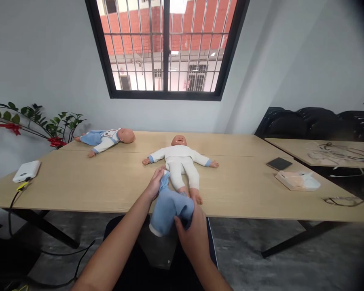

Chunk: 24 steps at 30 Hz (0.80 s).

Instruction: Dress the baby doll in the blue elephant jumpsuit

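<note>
A small light blue garment (165, 208) with white trim hangs over the table's front edge, held between my hands. My left hand (155, 182) grips its upper left end beside the doll's leg. On the other side, my right hand (193, 230) is closed on its right part, the thumb in front and the other fingers partly hidden by cloth. A baby doll (182, 161) in a white top and white leggings lies face up on the table, arms spread, its bare feet towards me. The cloth is just in front of the doll's feet.
A second doll (106, 138) in blue and white lies at the back left. A white box (27, 171) with a cable is on the left. To the right are a phone (279, 163), a tissue pack (299, 180) and glasses (342, 201). A plant (57, 127) stands behind the table (236, 182).
</note>
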Motion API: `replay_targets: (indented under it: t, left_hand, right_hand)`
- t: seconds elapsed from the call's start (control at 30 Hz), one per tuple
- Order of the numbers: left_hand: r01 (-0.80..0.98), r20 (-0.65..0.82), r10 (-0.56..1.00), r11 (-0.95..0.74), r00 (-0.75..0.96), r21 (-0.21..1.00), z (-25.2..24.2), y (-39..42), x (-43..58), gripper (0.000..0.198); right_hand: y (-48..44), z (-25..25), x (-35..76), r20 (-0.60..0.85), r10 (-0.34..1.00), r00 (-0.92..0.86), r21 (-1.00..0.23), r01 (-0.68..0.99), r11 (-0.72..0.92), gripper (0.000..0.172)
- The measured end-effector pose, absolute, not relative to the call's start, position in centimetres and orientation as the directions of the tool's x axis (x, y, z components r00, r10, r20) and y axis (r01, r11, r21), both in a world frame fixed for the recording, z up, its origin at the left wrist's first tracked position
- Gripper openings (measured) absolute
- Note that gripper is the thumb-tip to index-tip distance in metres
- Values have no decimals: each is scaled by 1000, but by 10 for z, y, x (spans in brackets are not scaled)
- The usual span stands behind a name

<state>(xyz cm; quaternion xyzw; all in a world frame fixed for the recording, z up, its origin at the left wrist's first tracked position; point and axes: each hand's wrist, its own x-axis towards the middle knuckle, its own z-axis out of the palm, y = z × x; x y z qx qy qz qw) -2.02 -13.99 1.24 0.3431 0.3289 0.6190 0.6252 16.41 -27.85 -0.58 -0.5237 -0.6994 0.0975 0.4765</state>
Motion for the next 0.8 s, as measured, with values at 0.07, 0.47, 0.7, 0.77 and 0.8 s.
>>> replay_targets:
  t: [0.07,0.47,0.7,0.77,0.8]
  left_hand:
    - [-563,16,1000,-4,16,826,22,-156,-21,76]
    - [-237,370,887,-435,-275,868,167,-146,-62,59]
    - [220,815,557,-784,-163,580,194,-158,-55,39]
    - [302,755,653,-708,-66,638,160,-168,-50,34]
    - [333,698,713,-646,-58,687,139,-173,-47,32]
  right_hand:
    - [-275,10,170,505,862,36,-736,540,408,43]
    - [-171,173,250,381,885,267,-924,142,355,45]
    - [-86,216,258,745,633,211,-666,297,684,51]
    - [-99,175,252,733,624,271,-677,389,625,61]
    - [-110,148,248,754,602,262,-646,467,605,64]
